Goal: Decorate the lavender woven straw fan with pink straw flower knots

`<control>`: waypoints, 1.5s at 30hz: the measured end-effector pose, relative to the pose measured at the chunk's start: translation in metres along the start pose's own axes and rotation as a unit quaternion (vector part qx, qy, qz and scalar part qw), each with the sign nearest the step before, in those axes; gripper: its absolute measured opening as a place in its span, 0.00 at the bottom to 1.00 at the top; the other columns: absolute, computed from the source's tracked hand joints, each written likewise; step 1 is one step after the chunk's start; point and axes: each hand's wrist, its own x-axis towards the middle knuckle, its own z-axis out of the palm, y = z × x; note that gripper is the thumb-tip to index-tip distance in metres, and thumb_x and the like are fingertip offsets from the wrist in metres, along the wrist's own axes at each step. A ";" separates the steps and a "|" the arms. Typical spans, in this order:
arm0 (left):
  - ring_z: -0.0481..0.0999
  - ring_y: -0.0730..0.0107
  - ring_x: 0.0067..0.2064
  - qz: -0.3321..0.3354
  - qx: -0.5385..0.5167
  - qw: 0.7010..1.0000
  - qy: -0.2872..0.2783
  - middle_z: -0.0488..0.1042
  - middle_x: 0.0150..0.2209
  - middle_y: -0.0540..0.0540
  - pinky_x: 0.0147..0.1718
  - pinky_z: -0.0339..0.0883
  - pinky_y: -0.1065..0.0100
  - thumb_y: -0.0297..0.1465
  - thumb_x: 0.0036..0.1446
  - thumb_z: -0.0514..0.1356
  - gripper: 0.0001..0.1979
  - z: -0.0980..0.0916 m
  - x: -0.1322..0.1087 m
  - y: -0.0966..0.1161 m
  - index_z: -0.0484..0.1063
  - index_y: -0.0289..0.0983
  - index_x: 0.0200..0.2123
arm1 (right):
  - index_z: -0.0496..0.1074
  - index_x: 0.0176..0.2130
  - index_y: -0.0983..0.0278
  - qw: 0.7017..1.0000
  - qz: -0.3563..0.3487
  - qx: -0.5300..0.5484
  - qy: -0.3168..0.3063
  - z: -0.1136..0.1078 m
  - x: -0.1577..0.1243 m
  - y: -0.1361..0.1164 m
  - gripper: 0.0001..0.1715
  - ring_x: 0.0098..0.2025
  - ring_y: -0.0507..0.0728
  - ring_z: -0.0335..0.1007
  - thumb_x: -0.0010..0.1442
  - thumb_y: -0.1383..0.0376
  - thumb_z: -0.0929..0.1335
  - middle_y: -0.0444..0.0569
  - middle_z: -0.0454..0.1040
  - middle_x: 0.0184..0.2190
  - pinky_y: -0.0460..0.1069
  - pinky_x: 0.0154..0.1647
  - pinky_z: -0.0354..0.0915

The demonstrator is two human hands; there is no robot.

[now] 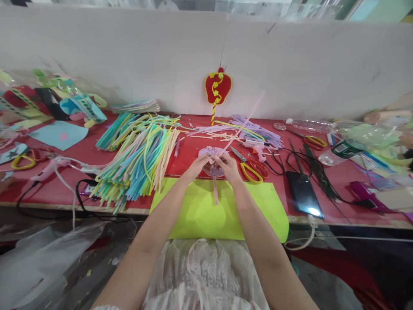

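A small round fan in lilac and pink, seemingly built from pipe cleaners, is between my two hands above the table. Its straight pink handle points toward me. My left hand has its fingers closed at the fan's left side. My right hand is pinched at the upper right of the fan, around the lower end of a pink pipe cleaner. That pipe cleaner's long free end sticks up to the right. The fingertips partly cover the small pink shape at the fan's centre.
A lime-green sheet lies before me. Left is a big pile of pipe cleaners; lilac ones lie behind. Scissors, a glue gun and a phone are right. A red fan stands against the white board.
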 end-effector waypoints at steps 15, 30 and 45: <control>0.72 0.70 0.32 -0.019 0.002 1.000 -0.012 0.73 0.30 0.48 0.34 0.67 0.68 0.45 0.52 0.56 0.17 -0.001 0.002 -0.003 0.71 0.36 0.33 | 0.70 0.26 0.61 0.999 -0.012 -0.039 0.012 0.001 -0.001 -0.005 0.19 0.22 0.52 0.63 0.51 0.48 0.67 0.44 0.69 0.20 0.49 0.26 0.62; 0.68 0.71 0.29 -0.011 0.036 0.999 -0.014 0.68 0.25 0.50 0.31 0.64 0.69 0.45 0.53 0.55 0.16 0.002 -0.001 0.007 0.66 0.37 0.27 | 0.70 0.26 0.62 0.999 -0.011 -0.040 0.009 0.001 -0.002 -0.004 0.19 0.22 0.52 0.62 0.52 0.49 0.67 0.43 0.69 0.20 0.49 0.26 0.61; 0.65 0.75 0.25 -0.010 0.027 0.998 -0.052 0.64 0.23 0.52 0.26 0.61 0.72 0.45 0.52 0.56 0.17 0.002 -0.003 0.014 0.63 0.36 0.26 | 0.70 0.26 0.62 1.000 -0.010 -0.006 0.024 0.000 -0.001 0.001 0.17 0.20 0.50 0.61 0.51 0.51 0.68 0.42 0.67 0.18 0.47 0.24 0.60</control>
